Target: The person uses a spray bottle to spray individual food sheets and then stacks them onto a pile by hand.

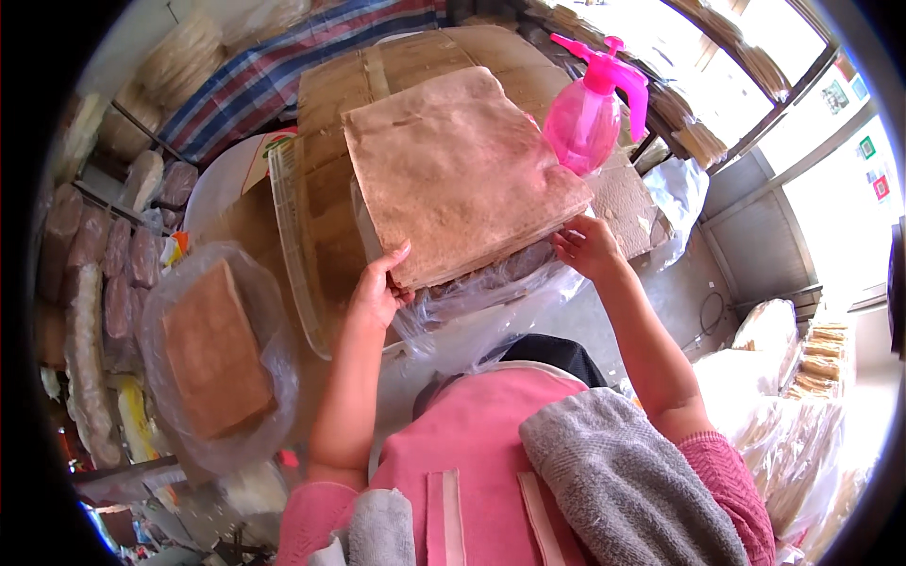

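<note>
Your left hand (379, 288) and right hand (587, 247) grasp the near corners of the thin, floppy, probably tear-prone sheet stack (458, 174).

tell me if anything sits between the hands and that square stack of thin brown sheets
Nothing visible does. The left hand already touches the near left corner of the square stack of thin brown sheets, and the right hand touches its near right edge. The pink plastic spray bottle stands at the far right corner, away from both hands.
</note>
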Demonstrator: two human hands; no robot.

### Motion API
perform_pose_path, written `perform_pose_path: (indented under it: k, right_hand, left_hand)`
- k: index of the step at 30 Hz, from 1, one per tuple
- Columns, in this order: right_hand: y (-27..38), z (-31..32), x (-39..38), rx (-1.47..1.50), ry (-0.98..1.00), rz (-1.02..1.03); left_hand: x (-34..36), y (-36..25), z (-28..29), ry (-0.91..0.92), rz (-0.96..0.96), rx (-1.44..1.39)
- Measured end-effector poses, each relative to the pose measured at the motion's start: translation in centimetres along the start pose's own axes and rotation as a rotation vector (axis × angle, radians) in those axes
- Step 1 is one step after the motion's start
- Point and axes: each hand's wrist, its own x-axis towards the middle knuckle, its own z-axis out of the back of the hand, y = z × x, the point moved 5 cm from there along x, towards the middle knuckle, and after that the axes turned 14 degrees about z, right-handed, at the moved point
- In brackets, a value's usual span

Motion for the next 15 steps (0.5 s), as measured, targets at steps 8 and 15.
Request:
perform_pose_path:
  k: [8,15]
  right_hand:
    - [0.2,-2.0,-2.3,0.102,0.212,0.223]
    - [-1.5,-2.4,-4.6,0.33,0.245,0.183]
  left_hand:
    - [-2.5,-3.3,-0.9,0.079,-0.108,-0.191]
    - [-3.0,-3.6,1.0,0.105,-0.185,-0.195]
